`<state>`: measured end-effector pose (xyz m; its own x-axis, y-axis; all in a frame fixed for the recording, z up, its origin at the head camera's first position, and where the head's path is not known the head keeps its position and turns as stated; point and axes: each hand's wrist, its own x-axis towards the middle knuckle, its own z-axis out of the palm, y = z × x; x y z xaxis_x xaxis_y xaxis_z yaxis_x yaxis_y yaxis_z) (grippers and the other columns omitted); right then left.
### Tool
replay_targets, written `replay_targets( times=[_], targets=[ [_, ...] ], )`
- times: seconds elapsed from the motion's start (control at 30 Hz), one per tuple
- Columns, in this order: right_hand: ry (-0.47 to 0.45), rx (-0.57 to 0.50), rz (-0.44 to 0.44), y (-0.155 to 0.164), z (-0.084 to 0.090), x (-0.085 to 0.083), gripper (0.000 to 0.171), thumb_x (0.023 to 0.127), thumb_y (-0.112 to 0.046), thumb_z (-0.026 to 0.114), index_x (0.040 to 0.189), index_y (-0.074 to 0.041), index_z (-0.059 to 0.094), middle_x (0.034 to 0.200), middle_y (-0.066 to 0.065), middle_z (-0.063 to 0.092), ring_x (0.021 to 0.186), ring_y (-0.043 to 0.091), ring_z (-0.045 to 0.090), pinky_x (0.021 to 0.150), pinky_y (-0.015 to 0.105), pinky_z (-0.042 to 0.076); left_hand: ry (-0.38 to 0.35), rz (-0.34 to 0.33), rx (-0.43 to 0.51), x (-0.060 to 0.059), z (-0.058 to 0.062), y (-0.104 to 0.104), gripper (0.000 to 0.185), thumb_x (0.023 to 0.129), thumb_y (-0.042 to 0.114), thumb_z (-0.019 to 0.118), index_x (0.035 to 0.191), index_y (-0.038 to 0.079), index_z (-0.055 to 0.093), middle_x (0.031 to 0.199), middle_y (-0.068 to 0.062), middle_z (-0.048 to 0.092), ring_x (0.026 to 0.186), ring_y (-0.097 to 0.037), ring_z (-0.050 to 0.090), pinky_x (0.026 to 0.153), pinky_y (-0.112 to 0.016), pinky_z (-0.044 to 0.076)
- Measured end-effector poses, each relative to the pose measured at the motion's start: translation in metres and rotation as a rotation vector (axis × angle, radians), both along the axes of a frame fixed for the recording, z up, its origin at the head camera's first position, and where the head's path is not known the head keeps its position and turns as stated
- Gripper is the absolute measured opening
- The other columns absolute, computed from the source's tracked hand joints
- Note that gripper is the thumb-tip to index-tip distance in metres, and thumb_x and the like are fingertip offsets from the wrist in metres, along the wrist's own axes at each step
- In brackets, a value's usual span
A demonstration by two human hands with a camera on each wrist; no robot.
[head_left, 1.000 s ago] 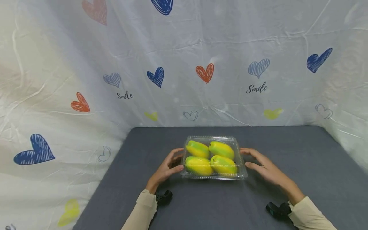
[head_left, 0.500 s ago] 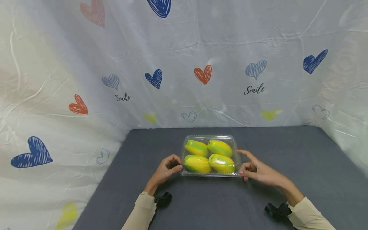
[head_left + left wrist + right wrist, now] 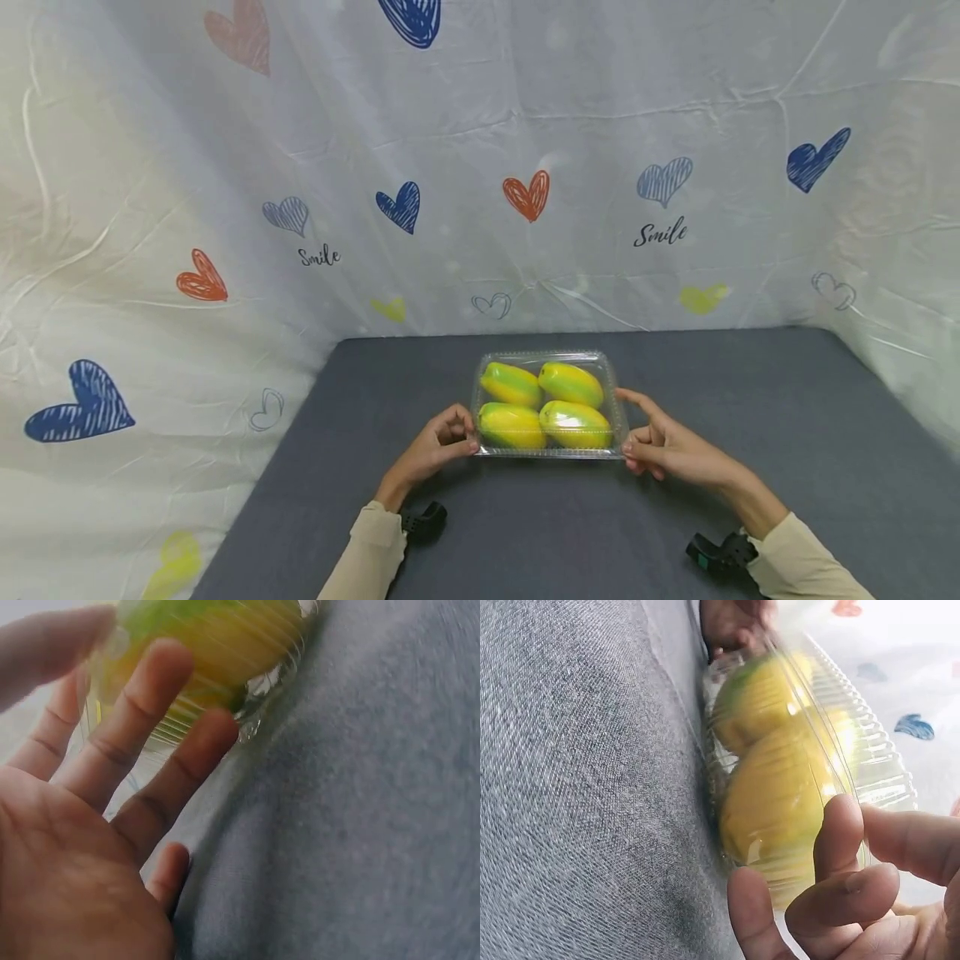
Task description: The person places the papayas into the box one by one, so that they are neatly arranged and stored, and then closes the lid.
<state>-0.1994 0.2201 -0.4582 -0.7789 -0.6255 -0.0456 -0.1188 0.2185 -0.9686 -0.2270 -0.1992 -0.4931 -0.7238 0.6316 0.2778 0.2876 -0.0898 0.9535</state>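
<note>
A clear plastic clamshell container [image 3: 551, 454] holds several oval yellow-green fruits [image 3: 576, 425] that look like mangoes or papayas. Its hinged-style lid is down over them. At the near left corner, my left hand [image 3: 431, 454] pinches the rim between thumb and fingertips; in the left wrist view its other fingers [image 3: 124, 742] spread along the ribbed side wall. My right hand [image 3: 678, 446] pinches the near right corner of the rim with its thumb, while its index finger reaches along the right side. In the right wrist view, the fruits [image 3: 780, 787] show through the wall.
Dark grey cloth covers the table [image 3: 555, 533] around the container. Behind and to the left hangs a white curtain [image 3: 465, 125] printed with hearts and "Smile". Black wrist cameras sit by both cream sleeves [image 3: 367, 542].
My right hand has closed in on the container's right corner, its thumb and lower fingers now at the rim. The left fingers have drawn in to the left corner. The container has barely shifted.
</note>
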Motion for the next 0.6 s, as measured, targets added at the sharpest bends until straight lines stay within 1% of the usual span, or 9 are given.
replay_targets(
  times=[0.13,0.2,0.23,0.3,0.37,0.43,0.47,0.53,0.6],
  targets=[
    [0.007,0.001,-0.011,-0.001,0.0,0.0,0.079,0.107,-0.019,0.053,0.162,-0.019,-0.004,0.081,0.009,0.063,0.063,0.022,0.057,0.055,0.031,0.049,-0.065,0.012,-0.006,0.001,0.002,0.001,0.026,0.1,0.002,0.059,0.111,-0.012,0.039,0.088,0.002,0.066,0.086,-0.011,0.067,0.084,-0.032,0.057],
    [0.002,0.002,-0.02,-0.001,0.0,0.001,0.079,0.107,-0.019,0.053,0.162,-0.02,-0.004,0.081,0.009,0.063,0.064,0.023,0.057,0.055,0.031,0.049,-0.091,0.025,-0.008,0.001,0.003,0.002,0.026,0.1,0.003,0.06,0.115,-0.005,0.04,0.086,-0.001,0.064,0.085,-0.011,0.066,0.085,-0.031,0.057],
    [-0.002,0.003,-0.025,-0.001,0.0,0.001,0.079,0.107,-0.02,0.053,0.162,-0.021,-0.004,0.081,0.009,0.063,0.063,0.023,0.057,0.055,0.03,0.049,-0.102,0.034,-0.014,0.002,0.003,0.003,0.03,0.1,0.004,0.06,0.119,-0.003,0.038,0.085,-0.001,0.064,0.085,-0.011,0.067,0.085,-0.031,0.057],
    [0.005,-0.005,-0.024,-0.002,0.0,0.001,0.079,0.107,-0.019,0.053,0.162,-0.021,-0.004,0.08,0.01,0.063,0.061,0.024,0.055,0.054,0.031,0.048,-0.142,0.055,-0.03,0.002,0.005,0.003,0.043,0.1,0.006,0.062,0.132,0.002,0.033,0.084,-0.001,0.063,0.086,-0.011,0.067,0.086,-0.03,0.056],
    [0.02,-0.015,-0.02,-0.002,0.0,0.001,0.081,0.106,-0.016,0.053,0.162,-0.02,-0.006,0.08,0.01,0.062,0.061,0.027,0.054,0.052,0.032,0.046,-0.181,0.08,-0.054,0.003,0.007,0.004,0.063,0.1,0.009,0.064,0.147,0.008,0.022,0.085,0.0,0.065,0.086,-0.011,0.067,0.087,-0.03,0.056],
    [0.03,-0.023,-0.022,-0.003,0.0,0.002,0.084,0.106,-0.014,0.054,0.161,-0.018,-0.009,0.079,0.01,0.062,0.059,0.028,0.052,0.053,0.034,0.046,-0.226,0.104,-0.092,0.003,0.009,0.003,0.078,0.099,0.012,0.066,0.155,0.009,0.011,0.086,0.004,0.068,0.087,-0.01,0.067,0.089,-0.03,0.055],
    [0.03,-0.024,-0.027,-0.003,0.0,0.002,0.086,0.105,-0.014,0.054,0.161,-0.016,-0.011,0.078,0.01,0.062,0.059,0.028,0.053,0.053,0.035,0.046,-0.247,0.112,-0.104,0.003,0.01,0.003,0.082,0.099,0.012,0.066,0.158,0.01,0.009,0.086,0.004,0.069,0.087,-0.011,0.067,0.09,-0.03,0.055],
    [0.003,-0.016,-0.055,-0.004,0.0,0.002,0.087,0.105,-0.016,0.057,0.161,-0.012,-0.009,0.078,0.008,0.064,0.061,0.025,0.056,0.054,0.034,0.046,-0.268,0.124,-0.126,0.003,0.011,0.002,0.08,0.099,0.013,0.066,0.159,0.006,0.013,0.088,0.005,0.07,0.087,-0.011,0.068,0.091,-0.029,0.054],
    [-0.031,0.0,-0.086,-0.004,-0.001,0.003,0.084,0.104,-0.018,0.058,0.16,-0.004,-0.003,0.078,0.005,0.065,0.063,0.02,0.059,0.055,0.032,0.046,-0.28,0.127,-0.141,0.003,0.012,0.002,0.068,0.1,0.013,0.065,0.153,0.001,0.024,0.089,0.005,0.07,0.087,-0.011,0.069,0.092,-0.029,0.054]
  ],
)
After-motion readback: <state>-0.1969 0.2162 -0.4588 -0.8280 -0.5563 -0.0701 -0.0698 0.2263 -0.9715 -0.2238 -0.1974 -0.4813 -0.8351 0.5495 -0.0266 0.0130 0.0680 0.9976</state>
